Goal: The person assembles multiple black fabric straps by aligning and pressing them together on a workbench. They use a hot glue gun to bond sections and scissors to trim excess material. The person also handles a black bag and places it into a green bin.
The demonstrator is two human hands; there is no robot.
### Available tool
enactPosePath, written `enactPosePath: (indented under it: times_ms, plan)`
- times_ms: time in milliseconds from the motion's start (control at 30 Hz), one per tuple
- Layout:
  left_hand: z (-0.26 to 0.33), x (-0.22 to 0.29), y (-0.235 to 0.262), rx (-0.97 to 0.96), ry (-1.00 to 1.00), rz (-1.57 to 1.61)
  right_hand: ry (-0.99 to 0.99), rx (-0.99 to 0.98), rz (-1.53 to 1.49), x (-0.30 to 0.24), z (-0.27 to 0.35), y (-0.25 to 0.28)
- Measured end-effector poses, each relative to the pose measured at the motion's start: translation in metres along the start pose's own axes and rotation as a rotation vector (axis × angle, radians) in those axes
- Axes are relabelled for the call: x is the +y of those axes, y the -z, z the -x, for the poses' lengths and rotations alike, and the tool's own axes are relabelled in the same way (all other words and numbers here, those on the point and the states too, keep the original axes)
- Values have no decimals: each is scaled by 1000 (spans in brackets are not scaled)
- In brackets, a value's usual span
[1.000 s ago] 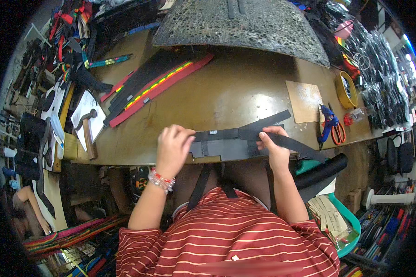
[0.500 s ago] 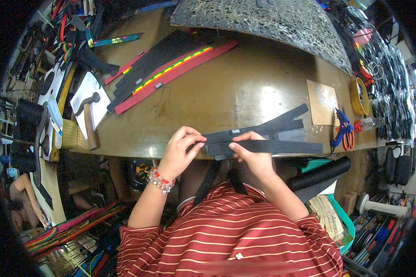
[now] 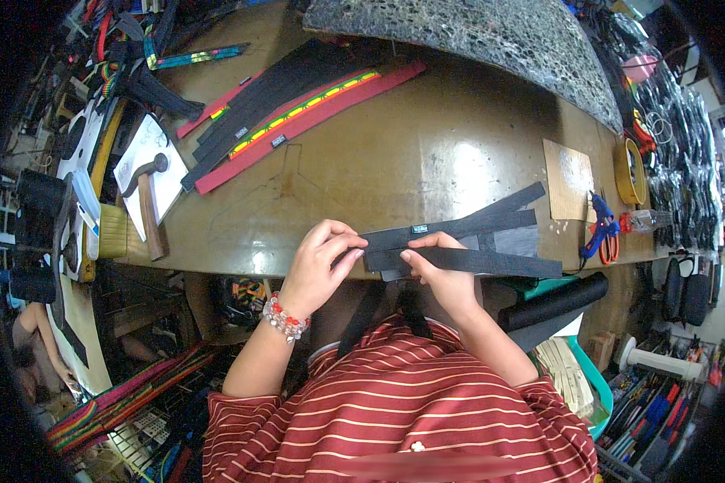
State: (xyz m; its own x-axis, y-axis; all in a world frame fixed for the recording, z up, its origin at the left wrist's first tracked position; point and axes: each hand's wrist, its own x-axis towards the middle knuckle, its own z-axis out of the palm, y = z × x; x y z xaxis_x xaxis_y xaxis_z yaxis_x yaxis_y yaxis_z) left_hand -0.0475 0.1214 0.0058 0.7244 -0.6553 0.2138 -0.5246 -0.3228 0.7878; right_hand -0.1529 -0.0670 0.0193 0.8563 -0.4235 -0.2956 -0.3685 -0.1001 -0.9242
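At the table's point(image 3: 338, 177) near edge, the left hand point(image 3: 318, 266) pinches the black straps' point(image 3: 503, 262) left end; the right hand point(image 3: 447, 278) grips mid-length; loosened fingers could let layers skew.

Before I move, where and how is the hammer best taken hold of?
Probably by the middle of its handle, coming from the near side of the table: the straight handle points that way, while the curved head lies on the paper, farther off.
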Motion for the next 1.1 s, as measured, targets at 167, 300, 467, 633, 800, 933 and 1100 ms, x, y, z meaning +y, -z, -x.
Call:
enactPosePath:
  times_ms: [167, 300, 467, 633, 800, 933, 1100]
  plan:
    - [0, 1, -5, 27, 10, -8, 141, 21, 39, 11, 0, 0]
    - [-1, 6, -9, 47, 61, -73, 230, 88, 146, 17, -4, -5]
    - [-5, 12, -9, 20, 121, -49, 257, 98, 147, 19, -3, -6]
    - [-7, 17, -5, -13, 92, -93, 302, 63, 130, 21, -8, -2]
    - [4, 24, -11, 4, 20, -286, 425, -28, 165, 11, -17, 17]
    - [8, 28, -14, 5, 79, -279, 378, -117, 164, 0, 6, 35]
    - [5, 28, -11, -13, 80, -261, 326, 16, 168, -2, 12, 38]
